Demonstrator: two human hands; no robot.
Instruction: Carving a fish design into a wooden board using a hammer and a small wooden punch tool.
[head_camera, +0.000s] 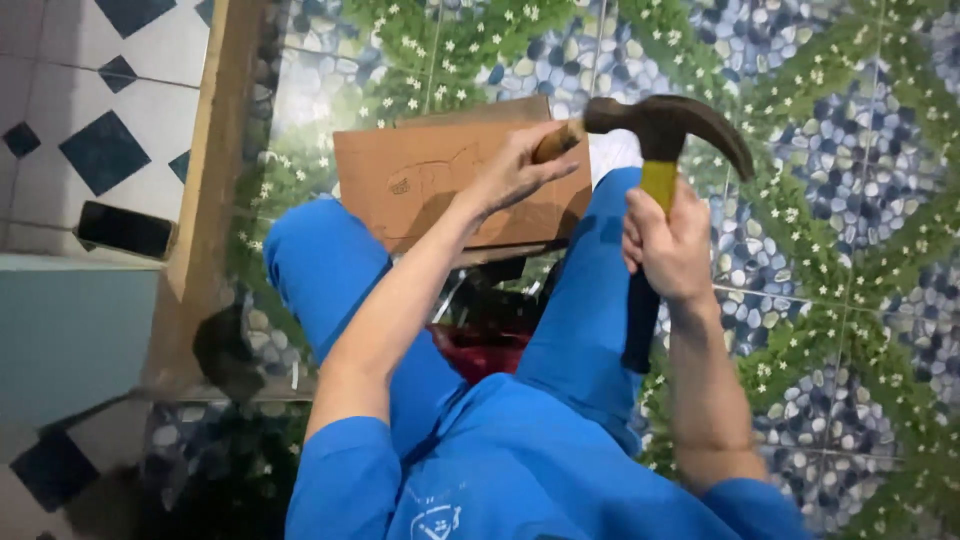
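Flat brown cardboard box (420, 185) lying on the pebble-patterned floor beyond the knees — rectangular, faint line drawing on its face, dark phone-like screen (125, 229) at the left — black, rectangular, unlit

- I count one claw hammer with a dark metal head and a yellow-and-black handle (655, 165).
- I count one flat brown cardboard sheet (420, 185), a second brown edge showing behind its top; whether that is a separate sheet I cannot tell.
- I count one small brown wooden piece (556, 142).
- I count two bare hands: the left hand (515, 170) and the right hand (668, 245).
- I count one dark rectangular flat object (125, 229) on the tiled floor.
- I count one red item (480, 350), partly hidden between the blue-clad legs.
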